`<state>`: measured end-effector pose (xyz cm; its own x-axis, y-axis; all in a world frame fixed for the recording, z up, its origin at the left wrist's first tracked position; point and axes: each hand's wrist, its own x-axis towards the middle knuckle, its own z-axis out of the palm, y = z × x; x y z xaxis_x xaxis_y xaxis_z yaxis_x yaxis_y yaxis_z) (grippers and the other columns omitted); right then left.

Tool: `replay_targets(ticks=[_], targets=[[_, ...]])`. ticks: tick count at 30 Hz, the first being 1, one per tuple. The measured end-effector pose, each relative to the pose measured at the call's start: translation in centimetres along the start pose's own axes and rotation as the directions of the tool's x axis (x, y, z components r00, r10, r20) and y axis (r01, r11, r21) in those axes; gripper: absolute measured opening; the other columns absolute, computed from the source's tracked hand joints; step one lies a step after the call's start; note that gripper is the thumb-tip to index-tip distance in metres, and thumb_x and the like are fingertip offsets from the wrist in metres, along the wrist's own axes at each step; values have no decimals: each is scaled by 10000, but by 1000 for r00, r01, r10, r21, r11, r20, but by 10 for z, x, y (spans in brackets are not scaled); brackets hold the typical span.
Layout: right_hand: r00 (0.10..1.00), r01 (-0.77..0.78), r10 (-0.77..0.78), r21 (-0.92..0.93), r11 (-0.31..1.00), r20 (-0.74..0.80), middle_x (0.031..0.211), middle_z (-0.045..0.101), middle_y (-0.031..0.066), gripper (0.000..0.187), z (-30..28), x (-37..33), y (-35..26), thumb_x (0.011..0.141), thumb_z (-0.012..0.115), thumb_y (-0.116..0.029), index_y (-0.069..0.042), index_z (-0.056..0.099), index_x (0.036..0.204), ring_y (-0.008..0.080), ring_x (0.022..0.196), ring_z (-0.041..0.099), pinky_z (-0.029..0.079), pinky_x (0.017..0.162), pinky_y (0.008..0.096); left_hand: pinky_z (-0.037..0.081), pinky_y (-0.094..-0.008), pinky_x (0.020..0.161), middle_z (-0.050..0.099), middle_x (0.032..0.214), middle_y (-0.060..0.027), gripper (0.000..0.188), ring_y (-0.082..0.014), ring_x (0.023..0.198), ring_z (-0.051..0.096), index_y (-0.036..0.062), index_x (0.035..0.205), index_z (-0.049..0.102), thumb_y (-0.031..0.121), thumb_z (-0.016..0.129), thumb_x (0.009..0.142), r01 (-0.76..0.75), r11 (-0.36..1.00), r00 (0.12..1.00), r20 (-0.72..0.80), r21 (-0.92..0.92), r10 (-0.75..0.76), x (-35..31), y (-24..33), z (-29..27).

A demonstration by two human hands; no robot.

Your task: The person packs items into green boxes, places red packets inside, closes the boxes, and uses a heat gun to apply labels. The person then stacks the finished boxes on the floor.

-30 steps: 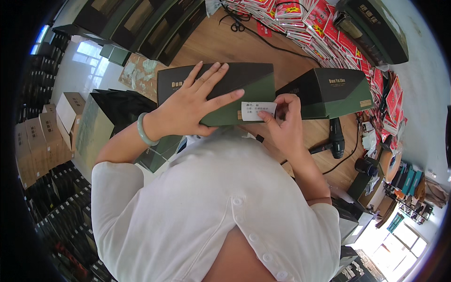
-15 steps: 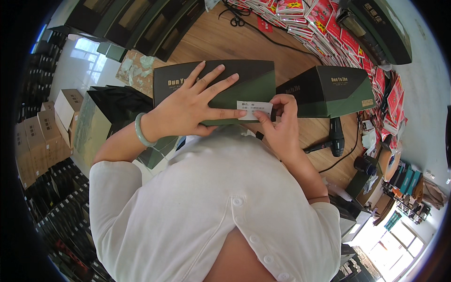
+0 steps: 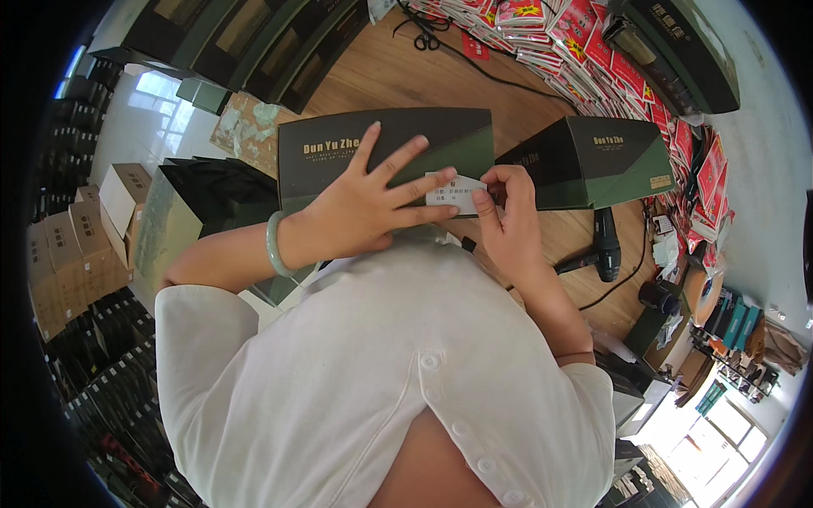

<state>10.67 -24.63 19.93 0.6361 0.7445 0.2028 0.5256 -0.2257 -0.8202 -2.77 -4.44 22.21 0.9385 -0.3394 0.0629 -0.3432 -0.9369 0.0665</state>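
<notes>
The left hand [image 3: 368, 199] lies flat with fingers spread on the front of a dark green box [image 3: 385, 152] that stands on the wooden table [image 3: 373, 76], right in front of the person's chest. The right hand [image 3: 506, 216] pinches a small white label [image 3: 455, 193] against the lower right part of that box, thumb and fingertips closed on the label's right edge, while the left fingertips touch its left edge. Whether the label is already stuck down is hard to tell from this angle. A green bangle [image 3: 277, 244] sits on the left wrist. Just beside the box, to the right, stands a second dark box [image 3: 605, 161]. Nearer the table's edge lies a black heat gun [image 3: 605, 245] with its cord, and red packets [image 3: 593, 51] are stacked along the far side.
</notes>
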Motion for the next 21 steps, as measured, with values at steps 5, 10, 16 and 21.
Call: replay_targets(ticks=[5,10,16,21], targets=[[998,-17,18,-22,1000,57,934,526,109,195,-5,8,-8,915,655,-109,-17,523,1026,270,861,483,424,775,371,257,-700,1098,352,1542,26,833,-277,1444,287,335,1470,399,291,748,714,-7,997,1000,-19,73,8,-5,3,4],[991,-111,114,-41,993,74,975,528,120,263,-8,10,-15,906,680,-154,-12,520,1059,279,889,484,430,810,376,268,-679,1106,374,1534,3,758,-228,1439,302,196,1480,402,317,697,792,72,995,997,-13,73,-72,-9,6,6],[992,-61,28,-273,960,-125,1397,366,209,640,-4,-7,-20,854,740,-271,-14,450,1363,427,1257,358,328,1035,497,250,-678,1115,408,1505,-43,695,-267,1437,310,200,1452,448,327,691,813,71,997,997,-37,22,-70,-14,8,9],[977,212,-182,-532,820,109,1590,170,208,902,19,-19,-35,814,691,-544,-121,337,1527,474,1439,138,166,1110,621,235,-689,1114,444,1461,-64,514,-328,1421,329,253,1330,587,257,682,825,13,995,989,-142,-97,-27,-21,4,14]])
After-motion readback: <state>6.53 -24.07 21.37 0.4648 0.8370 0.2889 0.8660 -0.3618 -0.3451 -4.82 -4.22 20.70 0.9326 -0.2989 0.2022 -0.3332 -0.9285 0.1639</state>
